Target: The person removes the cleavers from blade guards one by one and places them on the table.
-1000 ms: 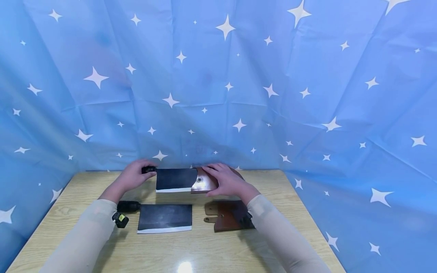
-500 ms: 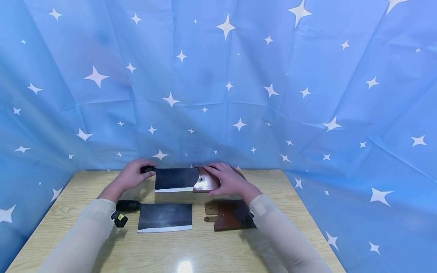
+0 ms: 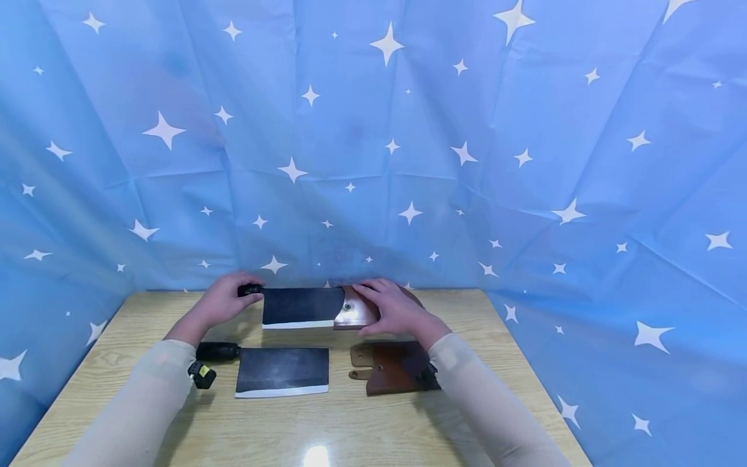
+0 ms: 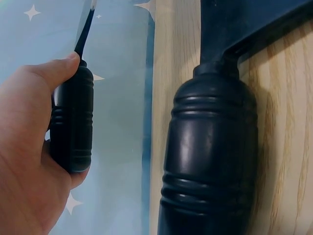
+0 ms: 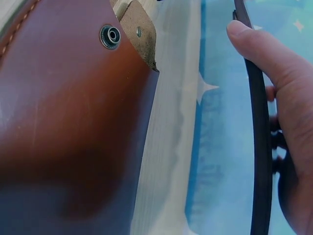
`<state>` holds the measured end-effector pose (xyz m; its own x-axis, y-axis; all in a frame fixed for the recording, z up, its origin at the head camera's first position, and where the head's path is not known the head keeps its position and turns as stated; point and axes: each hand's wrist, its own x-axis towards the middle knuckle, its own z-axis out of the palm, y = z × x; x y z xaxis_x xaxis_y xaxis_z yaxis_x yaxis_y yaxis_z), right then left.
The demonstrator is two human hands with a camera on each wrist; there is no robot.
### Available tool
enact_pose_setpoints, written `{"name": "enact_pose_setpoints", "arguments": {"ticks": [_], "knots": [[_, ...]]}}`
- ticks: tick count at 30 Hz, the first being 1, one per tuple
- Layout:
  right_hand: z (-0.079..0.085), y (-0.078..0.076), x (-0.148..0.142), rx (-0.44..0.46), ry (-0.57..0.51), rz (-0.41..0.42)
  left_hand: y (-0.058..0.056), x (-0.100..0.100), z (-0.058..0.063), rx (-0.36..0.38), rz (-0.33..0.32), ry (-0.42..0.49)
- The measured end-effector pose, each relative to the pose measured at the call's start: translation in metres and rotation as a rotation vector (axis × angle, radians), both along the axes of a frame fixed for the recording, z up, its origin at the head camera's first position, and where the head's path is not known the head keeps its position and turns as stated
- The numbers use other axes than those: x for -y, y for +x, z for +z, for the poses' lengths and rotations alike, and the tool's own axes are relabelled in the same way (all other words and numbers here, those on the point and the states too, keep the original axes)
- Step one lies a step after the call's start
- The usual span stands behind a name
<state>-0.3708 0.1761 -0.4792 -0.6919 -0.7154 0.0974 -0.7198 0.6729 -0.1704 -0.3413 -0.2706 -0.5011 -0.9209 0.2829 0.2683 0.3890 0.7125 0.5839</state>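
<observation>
My left hand point(image 3: 218, 303) grips the black ribbed handle point(image 4: 73, 122) of a cleaver point(image 3: 300, 306) at the far side of the table. The dark blade, with its pale cutting edge along the bottom, points right. Its right end disappears into a brown leather sheath point(image 3: 353, 315) with a metal snap. My right hand point(image 3: 398, 310) holds that sheath by its right part, thumb on the near face in the right wrist view; some fingers are hidden behind it. Closer in lies a second cleaver point(image 3: 283, 371), handle to the left. Right of it lies a second leather sheath point(image 3: 391, 371), partly covered by the right forearm.
The wooden table point(image 3: 257, 434) has its far edge against a blue curtain point(image 3: 362, 130) with white stars. A small black device point(image 3: 201, 375) sits at the left wrist, close to the lower cleaver's handle point(image 4: 210, 147).
My right hand and its sheath have shifted slightly right, while the left hand with the cleaver has shifted slightly left. More of the blade shows out of the sheath. The lower cleaver and sheath lie still.
</observation>
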Motion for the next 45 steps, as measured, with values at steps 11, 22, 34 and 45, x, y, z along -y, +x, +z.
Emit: {"name": "enact_pose_setpoints", "arguments": {"ticks": [11,22,34,45], "knots": [[0.002,0.0,-0.004,0.008,-0.002,0.014,0.001,0.003,-0.001,-0.002,0.001,-0.011],[0.001,0.0,-0.008,0.005,0.006,-0.006,0.0,0.004,-0.003,0.014,-0.001,0.004],[0.003,0.003,-0.015,0.046,0.0,-0.027,0.0,0.009,-0.006,0.002,-0.007,-0.023],[-0.004,-0.001,-0.025,0.04,-0.013,-0.038,0.001,0.014,-0.011,-0.025,-0.013,-0.025]]}}
